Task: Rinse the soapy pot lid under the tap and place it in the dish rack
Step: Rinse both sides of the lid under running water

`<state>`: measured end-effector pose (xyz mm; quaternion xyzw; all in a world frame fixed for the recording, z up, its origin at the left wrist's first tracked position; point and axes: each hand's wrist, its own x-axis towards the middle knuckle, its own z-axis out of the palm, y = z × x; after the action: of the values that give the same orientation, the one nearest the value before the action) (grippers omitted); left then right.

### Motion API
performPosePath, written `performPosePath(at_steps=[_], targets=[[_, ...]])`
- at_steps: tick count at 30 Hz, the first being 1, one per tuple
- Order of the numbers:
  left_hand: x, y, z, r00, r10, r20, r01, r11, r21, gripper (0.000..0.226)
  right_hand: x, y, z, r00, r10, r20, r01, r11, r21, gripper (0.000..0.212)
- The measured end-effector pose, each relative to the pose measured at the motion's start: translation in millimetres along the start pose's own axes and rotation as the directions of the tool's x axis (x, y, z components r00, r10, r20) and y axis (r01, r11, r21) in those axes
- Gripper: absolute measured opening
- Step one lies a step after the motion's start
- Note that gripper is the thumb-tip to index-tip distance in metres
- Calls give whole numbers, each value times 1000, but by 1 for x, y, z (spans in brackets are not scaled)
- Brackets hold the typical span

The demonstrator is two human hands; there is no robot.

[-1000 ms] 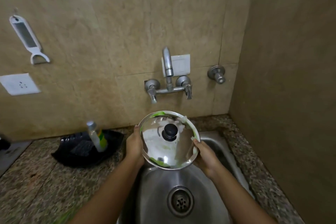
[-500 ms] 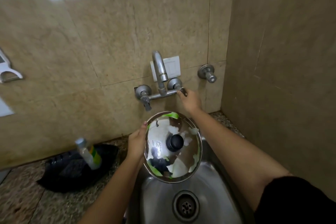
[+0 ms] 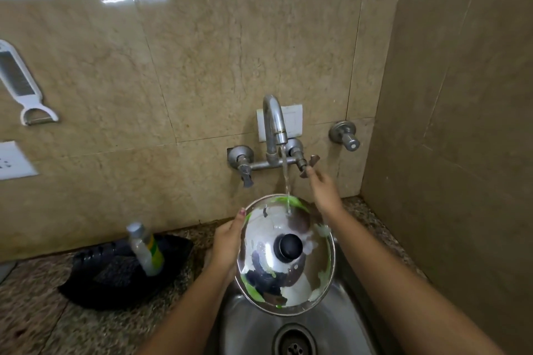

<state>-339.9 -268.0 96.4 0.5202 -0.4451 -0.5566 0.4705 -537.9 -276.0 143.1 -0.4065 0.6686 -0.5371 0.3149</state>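
— Holding the round, shiny steel pot lid (image 3: 285, 256) over the sink (image 3: 340, 326), the left hand (image 3: 227, 242) clasps its rim; the right hand (image 3: 324, 190) hangs loose, fingers empty.
— Soapy steel probably slips; I'd grip the black knob (image 3: 288, 246).

A single wide-angle view from the person's head looks forward and steeply down. It faces the tiled wall and tap (image 3: 275, 124), close above the sink (image 3: 331, 323), with the counter (image 3: 34, 311) stretching left.
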Motion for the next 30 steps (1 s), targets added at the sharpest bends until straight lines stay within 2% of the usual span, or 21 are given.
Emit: performPosePath(at_steps=[2, 3, 4, 6, 8, 9, 10, 13, 14, 15, 18, 19, 22, 23, 24, 27, 28, 30], targets=[[1, -1, 0, 1000, -6, 1, 6, 1000, -7, 41, -25, 13, 2, 999, -33, -15, 30, 985, -172, 46], [1, -1, 0, 1000, -12, -3, 12, 1000, -15, 41, -37, 18, 5, 999, -46, 26, 52, 950, -306, 45], [2, -1, 1, 1000, -15, -7, 15, 1000, -25, 41, -47, 23, 11, 993, -65, 100, 103, 889, -446, 46], [0, 0, 4, 1000, -13, -9, 13, 999, -34, 38, -64, 27, 28, 945, -135, 296, 302, 702, -645, 60], [-2, -2, 9, 1000, -13, 0, 13, 999, -48, 32, -78, 27, 39, 854, -189, 485, 504, 533, -680, 71], [-4, -2, 10, 1000, -16, 1, 16, 998, -60, 30, -81, 29, 41, 821, -194, 537, 556, 485, -675, 72], [-5, -2, 10, 1000, -16, 1, 16, 997, -70, 30, -82, 28, 39, 815, -197, 545, 565, 480, -671, 73], [-5, -2, 4, 1000, -4, -6, 4, 998, -56, 35, -73, 30, 22, 934, -102, 343, 331, 613, -718, 77], [-5, -1, 3, 1000, 2, -8, -3, 998, -56, 36, -72, 30, 20, 944, -84, 318, 300, 616, -729, 77], [-6, 0, 3, 1000, 8, -6, -8, 998, -58, 36, -75, 28, 21, 925, -109, 364, 356, 583, -730, 77], [-9, 2, 7, 1000, 17, -1, -17, 997, -76, 30, -91, 23, 33, 783, -221, 581, 606, 482, -633, 70], [-10, 2, 8, 1000, 18, 2, -18, 997, -76, 30, -89, 24, 33, 784, -234, 575, 606, 495, -623, 67], [-12, -1, 2, 1000, 23, -12, -24, 999, -48, 37, -75, 30, 19, 937, -193, 293, 347, 633, -693, 65], [-13, -1, 1, 1000, 22, -12, -23, 999, -48, 37, -77, 32, 17, 945, -188, 268, 326, 629, -706, 64], [-13, -3, 0, 1000, 16, -7, -16, 998, -53, 37, -83, 32, 19, 920, -215, 327, 389, 594, -704, 63], [-17, -3, 0, 1000, 18, 21, -16, 997, -70, 32, -98, 29, 31, 772, -303, 559, 625, 521, -581, 58], [-17, -4, 0, 1000, 17, 22, -15, 998, -68, 31, -93, 29, 30, 767, -316, 559, 631, 529, -567, 55], [-19, -6, -3, 1000, 8, -5, -8, 999, -52, 32, -78, 36, 21, 860, -327, 392, 508, 623, -594, 47]])
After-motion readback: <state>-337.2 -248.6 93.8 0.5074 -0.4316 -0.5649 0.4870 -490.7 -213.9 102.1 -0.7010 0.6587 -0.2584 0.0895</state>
